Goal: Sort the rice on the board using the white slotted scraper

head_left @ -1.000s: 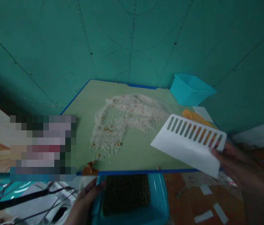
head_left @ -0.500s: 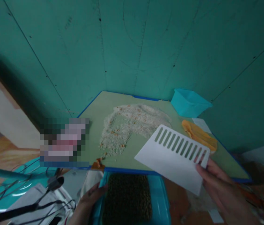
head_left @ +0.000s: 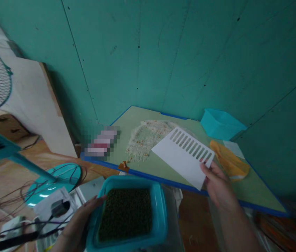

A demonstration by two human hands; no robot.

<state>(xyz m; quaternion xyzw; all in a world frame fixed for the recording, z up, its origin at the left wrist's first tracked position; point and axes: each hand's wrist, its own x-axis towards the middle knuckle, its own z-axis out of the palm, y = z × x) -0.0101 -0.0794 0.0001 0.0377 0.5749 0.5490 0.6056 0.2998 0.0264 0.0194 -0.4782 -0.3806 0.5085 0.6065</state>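
Note:
My right hand (head_left: 217, 182) is closed on the lower right corner of a white flat scraper (head_left: 179, 152) with a row of slots, held tilted above the table. Behind the scraper, partly hidden by it, a thin layer of pale grains (head_left: 140, 143) with orange bits lies spread on the tabletop. My left hand (head_left: 87, 210) grips the left rim of a teal plastic tub (head_left: 160, 213), thumb over the edge, in front of the table. Small dark green granules (head_left: 127, 213), perhaps beans, fill the tub; what they are is too small to tell.
An empty-looking teal bin (head_left: 221, 126) stands at the table's back right, near an orange cloth (head_left: 229, 161). A blurred-out pinkish item (head_left: 102, 143) lies at the left end. The blue-edged table (head_left: 258, 196) meets a green wall. A fan (head_left: 27, 162), cables and a power strip crowd the left.
The view has turned left, bringing the fan in. The tub has come up and nearer, showing its whole rim, with my left hand still on it. The scraper stays in my right hand.

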